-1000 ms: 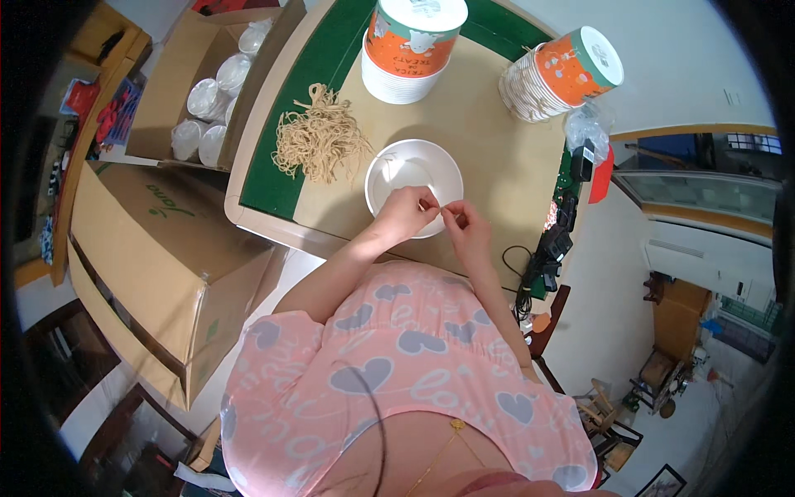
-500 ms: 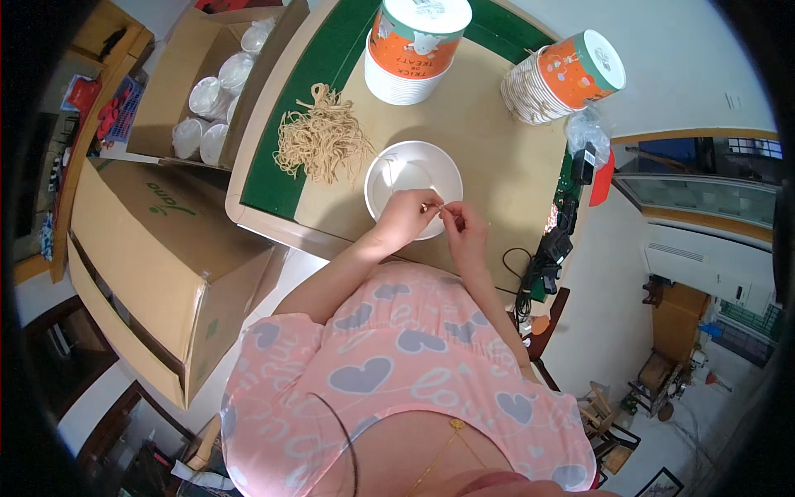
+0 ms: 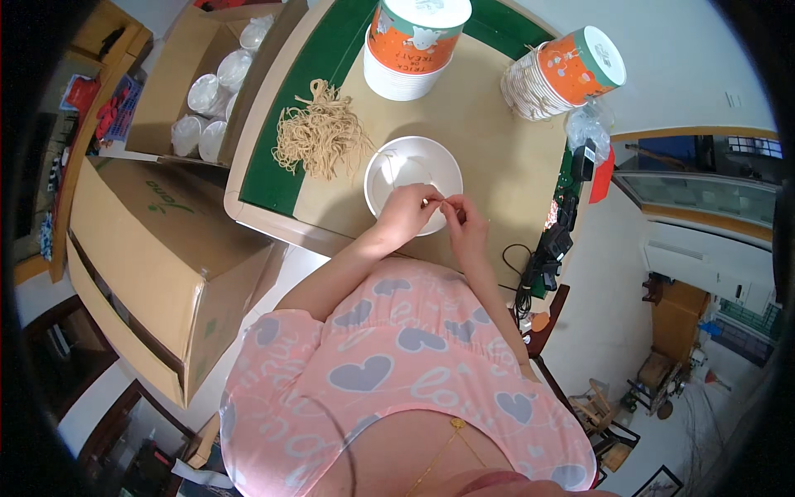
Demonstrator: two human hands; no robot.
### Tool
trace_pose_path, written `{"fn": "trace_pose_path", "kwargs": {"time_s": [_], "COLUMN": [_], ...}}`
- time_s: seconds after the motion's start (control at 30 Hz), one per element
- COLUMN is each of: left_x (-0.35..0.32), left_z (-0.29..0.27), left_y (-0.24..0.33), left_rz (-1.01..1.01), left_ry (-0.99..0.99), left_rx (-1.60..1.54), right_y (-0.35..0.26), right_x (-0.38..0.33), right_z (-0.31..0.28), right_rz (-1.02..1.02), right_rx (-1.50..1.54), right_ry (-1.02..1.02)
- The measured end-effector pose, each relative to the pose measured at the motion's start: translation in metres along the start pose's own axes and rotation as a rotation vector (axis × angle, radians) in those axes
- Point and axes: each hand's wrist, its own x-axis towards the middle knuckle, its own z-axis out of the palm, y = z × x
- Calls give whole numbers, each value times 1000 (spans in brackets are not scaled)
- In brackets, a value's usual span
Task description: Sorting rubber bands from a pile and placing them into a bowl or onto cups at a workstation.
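Observation:
A white paper bucket [image 3: 414, 149] stands with its open mouth upward near the table's front edge. A bit of string [image 3: 383, 155] shows at its far left rim. Over the near rim, my left hand [image 3: 406, 212] and my right hand [image 3: 465, 227] meet fingertip to fingertip. Both are closed in a pinch on a thin pale strand that looks like string; the fingers mostly hide it. To the left of the bucket lies a loose heap of tan string [image 3: 323, 137].
Orange, green and white paper buckets are stacked upside down at the back [image 3: 406, 70], with another stack [image 3: 555, 79] to the right bearing strings. Black cables and adapters [image 3: 551, 257] line the right edge. Cardboard boxes [image 3: 157, 224] stand left, one holding wrapped white cups [image 3: 207, 95].
My fingers have shifted slightly while staying pinched together at the near rim. The whole view has moved a little, and the bucket stays in place.

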Motion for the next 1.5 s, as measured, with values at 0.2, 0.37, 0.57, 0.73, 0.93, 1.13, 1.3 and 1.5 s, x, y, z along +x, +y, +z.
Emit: {"fn": "trace_pose_path", "kwargs": {"time_s": [0.2, 0.37, 0.57, 0.73, 0.93, 1.13, 1.3, 1.5], "left_x": [0, 1, 0, 0, 0, 0, 0, -2], "left_z": [-3, -5, -4, -2, -4, -5, -5, -4], "left_y": [-3, -8, -8, -12, -8, -6, -6, -7], "left_rz": [-65, -79, -87, -97, -80, -100, -99, -101], "left_ry": [46, 37, 34, 37, 43, 34, 36, 26], "left_rx": [-2, -8, -28, -59, -53, -54, -55, -66], "right_y": [-5, 4, 3, -10, -15, -17, -18, -11], "right_x": [3, 1, 3, 0, 0, 1, 0, -2], "right_z": [-5, -1, -2, -4, -1, -3, -4, -1], "right_rz": [48, -11, -146, -162, -53, -3, -41, -37], "right_rx": [-27, -71, -138, -252, -212, -236, -240, -252], "right_ry": [-116, -109, -110, -66, -51, -109, -107, -69]}}
